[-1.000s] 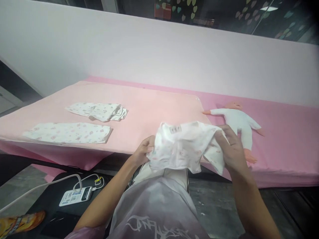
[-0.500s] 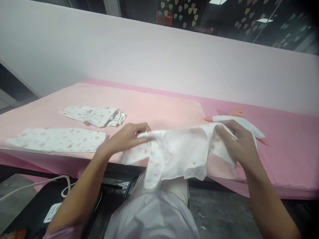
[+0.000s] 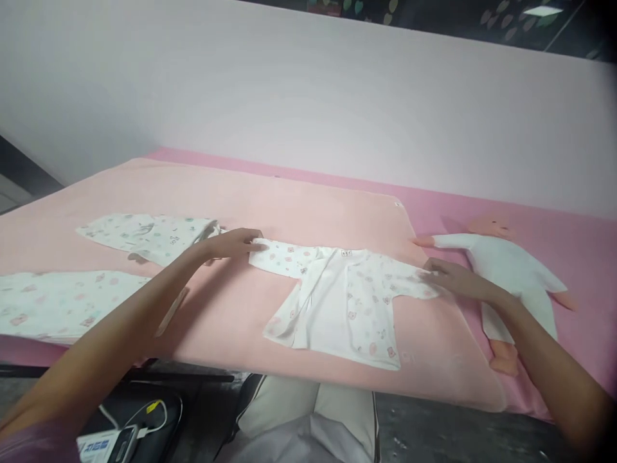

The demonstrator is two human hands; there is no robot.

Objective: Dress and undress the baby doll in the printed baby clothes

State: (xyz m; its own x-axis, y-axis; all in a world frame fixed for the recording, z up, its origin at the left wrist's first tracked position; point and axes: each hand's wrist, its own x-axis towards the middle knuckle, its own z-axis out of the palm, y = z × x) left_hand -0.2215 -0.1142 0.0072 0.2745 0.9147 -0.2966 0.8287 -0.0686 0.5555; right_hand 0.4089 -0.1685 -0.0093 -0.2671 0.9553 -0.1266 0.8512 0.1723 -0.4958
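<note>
A white baby shirt (image 3: 332, 302) with a small pink and green print lies spread on the peach mat, its front open and sleeves stretched to both sides. At the cuff of the sleeve on the left, my left hand (image 3: 236, 243) has its fingers closed on the edge. My right hand (image 3: 456, 278) pinches the other sleeve's cuff. Behind my left forearm rest a folded printed garment (image 3: 144, 233) and, nearer the front edge, another printed white garment (image 3: 62, 299), partly covered by my arm.
A baby doll (image 3: 511, 276) in a white suit lies to the right on the pink cover (image 3: 588, 257). The peach mat (image 3: 289, 193) runs along a white wall (image 3: 289, 96). Below the front edge, a black chair with a cable and a small device (image 3: 126, 444) stands at lower left.
The shirt, held up crumpled before, now lies flat with its sleeves spread. My hands have moved apart to the two cuffs. The view has tilted down.
</note>
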